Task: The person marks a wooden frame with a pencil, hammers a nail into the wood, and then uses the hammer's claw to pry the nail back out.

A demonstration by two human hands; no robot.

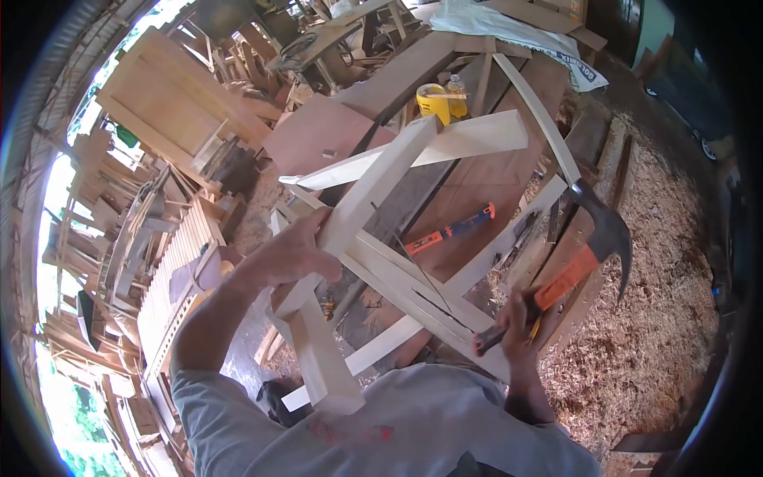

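My left hand (298, 248) is closed around a pale wooden frame (381, 187) made of several joined bars, at the meeting of a thick upright bar and the crosspieces. The frame is tilted over the bench in front of my body. In my right hand (518, 322) is a claw hammer (566, 278) with an orange and black handle. Its dark head points up and to the right, away from the frame. Beneath the frame, a tool with an orange and dark blue handle (451, 229) lies on the brown workbench (485, 187).
A yellow tub (433, 103) and a small bottle (456, 97) stand at the bench's far end, near a white sack (517, 36). Wood shavings (644, 350) cover the ground at right. Stacked timber and a wooden panel (171, 99) fill the left.
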